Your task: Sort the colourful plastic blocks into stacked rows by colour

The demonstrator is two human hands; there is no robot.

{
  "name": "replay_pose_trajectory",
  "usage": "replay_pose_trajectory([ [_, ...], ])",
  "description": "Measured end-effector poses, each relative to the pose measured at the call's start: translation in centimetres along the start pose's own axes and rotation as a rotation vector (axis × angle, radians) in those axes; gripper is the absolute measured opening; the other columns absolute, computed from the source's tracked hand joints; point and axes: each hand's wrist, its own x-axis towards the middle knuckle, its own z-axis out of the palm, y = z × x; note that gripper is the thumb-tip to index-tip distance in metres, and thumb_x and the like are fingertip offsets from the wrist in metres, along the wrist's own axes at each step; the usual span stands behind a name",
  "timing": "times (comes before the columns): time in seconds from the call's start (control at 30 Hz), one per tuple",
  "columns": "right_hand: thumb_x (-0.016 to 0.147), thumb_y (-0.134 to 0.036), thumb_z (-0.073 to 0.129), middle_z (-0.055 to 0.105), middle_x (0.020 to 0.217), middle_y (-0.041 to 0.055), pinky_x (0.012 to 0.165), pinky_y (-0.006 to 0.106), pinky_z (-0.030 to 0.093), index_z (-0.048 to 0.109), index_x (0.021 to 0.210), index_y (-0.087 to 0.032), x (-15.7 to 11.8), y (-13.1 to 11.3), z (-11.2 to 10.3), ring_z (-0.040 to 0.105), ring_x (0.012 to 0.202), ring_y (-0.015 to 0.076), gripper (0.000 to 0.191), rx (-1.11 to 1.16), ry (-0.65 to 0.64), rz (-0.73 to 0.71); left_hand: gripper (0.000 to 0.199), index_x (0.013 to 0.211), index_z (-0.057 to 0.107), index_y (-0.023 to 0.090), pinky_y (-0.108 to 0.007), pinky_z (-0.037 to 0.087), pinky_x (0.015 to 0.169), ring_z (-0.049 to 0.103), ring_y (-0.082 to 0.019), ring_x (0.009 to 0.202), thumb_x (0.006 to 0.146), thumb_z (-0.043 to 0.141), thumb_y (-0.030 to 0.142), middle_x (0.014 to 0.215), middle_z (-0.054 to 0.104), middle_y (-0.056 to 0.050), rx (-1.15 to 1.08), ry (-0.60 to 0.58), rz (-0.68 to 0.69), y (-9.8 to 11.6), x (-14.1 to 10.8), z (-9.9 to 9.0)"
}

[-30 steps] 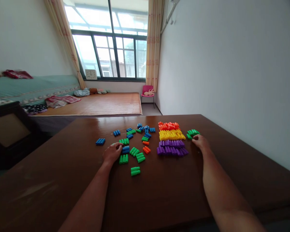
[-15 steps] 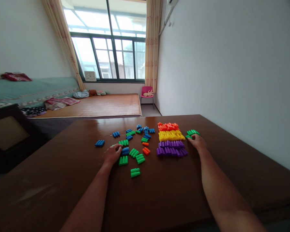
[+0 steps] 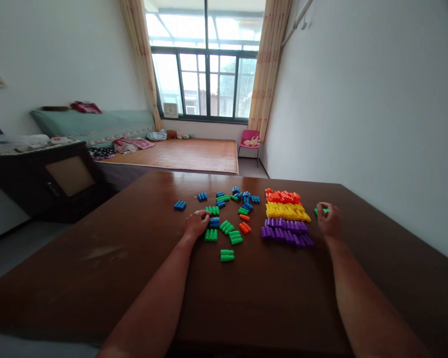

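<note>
My left hand rests on the table beside a blue piece and a green piece, its fingers pressed together; what they hold, if anything, is hidden. Over a green piece at the right, my right hand has its fingers curled, and their grip is too small to make out. Between the hands lie rows of orange pieces, yellow pieces and purple pieces. Several green and blue pieces are scattered left of these rows, with orange pieces among them.
The brown table fills the foreground. A dark cabinet stands at the left, a bed and a pink chair beyond the table. A white wall runs along the right.
The camera view has turned left, so everything sits further right. My right hand has shifted over the green pieces at the right and covers more of them. My left hand stays beside the blue piece.
</note>
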Motion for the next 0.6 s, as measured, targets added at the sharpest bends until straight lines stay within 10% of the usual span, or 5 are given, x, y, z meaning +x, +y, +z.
replay_pose_trajectory([
  [0.33, 0.092, -0.03, 0.046, 0.063, 0.119, 0.0083, 0.081, 0.028, 0.046, 0.063, 0.117, -0.023, -5.4, -20.9, 2.3, 0.062, 0.098, 0.0189, 0.031, 0.056, -0.834, -0.687, 0.031, 0.102, 0.072, 0.035, -0.033, 0.048, 0.08, 0.066, -0.025, 0.098, 0.086, 0.046, 0.04, 0.109, 0.072, -0.002, -0.053, 0.018, -0.02, 0.2, -0.5, 0.4],
  [0.6, 0.086, -0.024, 0.053, 0.065, 0.11, 0.0128, 0.075, 0.027, 0.044, 0.068, 0.109, -0.017, -4.3, -26.3, 4.9, 0.061, 0.091, 0.0213, 0.029, -0.267, -1.061, -0.67, 0.03, 0.101, 0.072, 0.036, -0.035, 0.049, 0.081, 0.066, -0.025, 0.096, 0.086, 0.047, 0.04, 0.107, 0.072, -0.002, -0.068, 0.016, -0.018, 0.2, -0.6, 0.5],
])
